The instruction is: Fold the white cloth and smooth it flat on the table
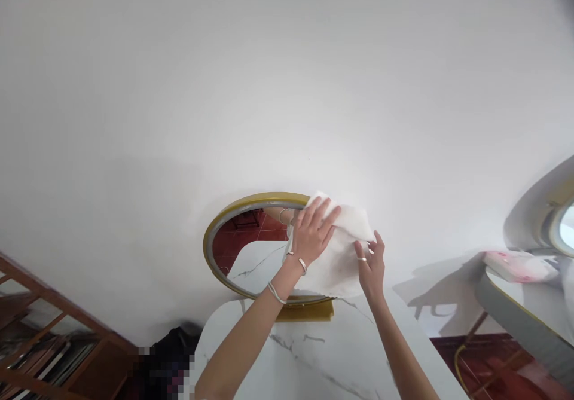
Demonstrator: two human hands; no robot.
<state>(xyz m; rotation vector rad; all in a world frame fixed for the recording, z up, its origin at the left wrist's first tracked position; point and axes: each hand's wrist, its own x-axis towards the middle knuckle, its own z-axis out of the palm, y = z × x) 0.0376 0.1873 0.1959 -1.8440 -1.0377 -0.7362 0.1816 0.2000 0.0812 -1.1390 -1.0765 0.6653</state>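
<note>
A round mirror (206, 247) with a gold rim stands tilted on its gold base (309, 311) on a white marble-patterned tabletop (305, 364). A sheet of white paper towel (334, 268) drapes over the mirror's right half, its upper part folded over. My left hand (311, 232) lies flat on the towel near the top of the mirror, fingers stretched out and slightly spread. At the right side, my right hand (372, 265) grips the towel's edge between thumb and fingers. The mirror's right rim is hidden beneath the towel.
Right of me stands a second table (529, 316) carrying a pink and white soft pack (520, 265) and another round mirror (565, 226). A wooden shelf (54, 328) with books is at lower left, beside a dark bag-like object (173, 352). A white wall (287, 89) rises behind.
</note>
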